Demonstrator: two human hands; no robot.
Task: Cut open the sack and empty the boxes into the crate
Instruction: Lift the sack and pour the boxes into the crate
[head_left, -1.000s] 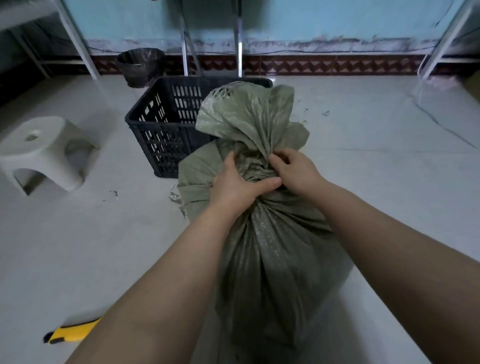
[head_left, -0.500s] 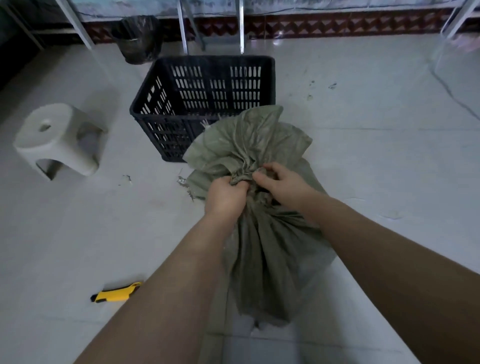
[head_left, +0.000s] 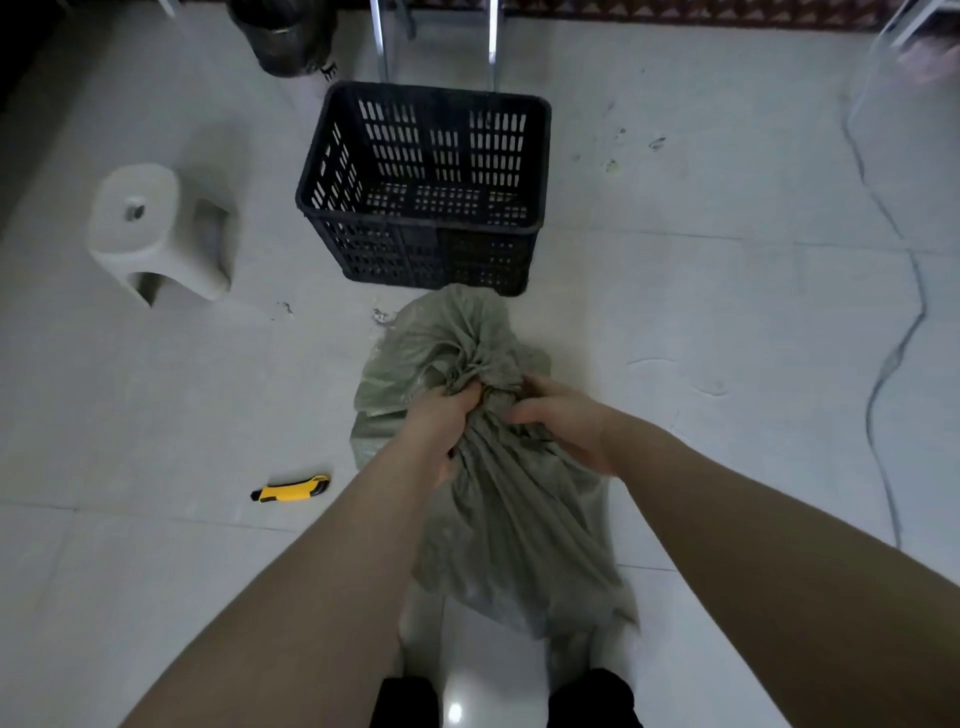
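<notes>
Sack (head_left: 514, 519), long axis and neck toward crate (head_left: 311, 171); left hand (head_left: 441, 421), right hand (head_left: 566, 421): grip around neck.

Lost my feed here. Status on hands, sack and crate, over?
Left hand and right hand both grip the sack at its bunched neck. Sack tied, upright before the empty black crate. Yellow utility knife on floor, left, untouched.

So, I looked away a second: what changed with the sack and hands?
The sack has come down and back toward the person; its top, which overlapped the crate, now sits before the crate's near wall. The left hand and right hand still grip its gathered neck. Crate, stool and yellow knife stayed put on the floor.
</notes>
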